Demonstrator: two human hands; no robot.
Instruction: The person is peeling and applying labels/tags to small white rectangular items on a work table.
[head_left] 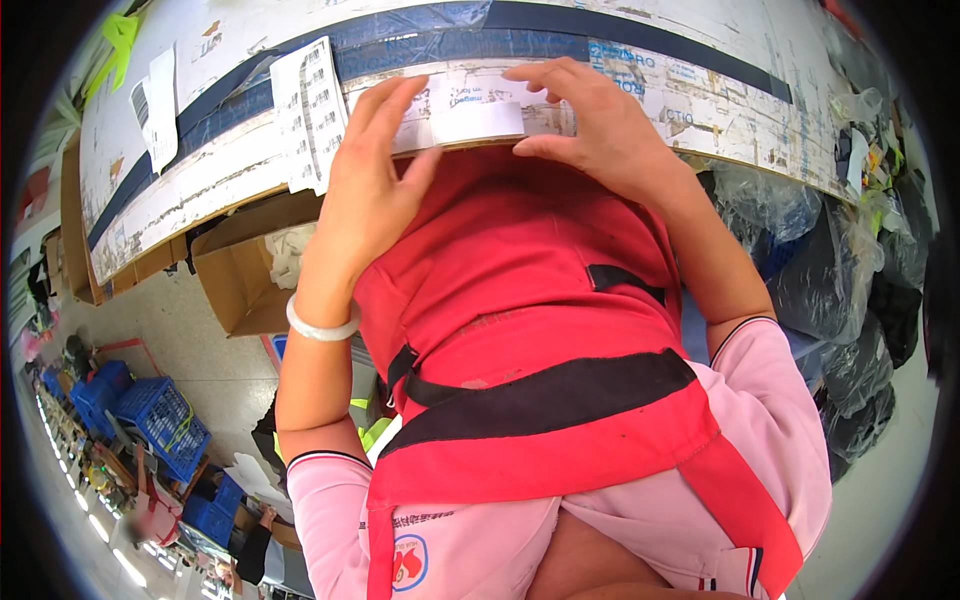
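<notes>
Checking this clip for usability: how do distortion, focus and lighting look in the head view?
Head view: strong fisheye, so the table edge bows and the corners go black; the left hand, right hand and white label are sharp and evenly lit; the blue crates near the rim look small and soft.
</notes>
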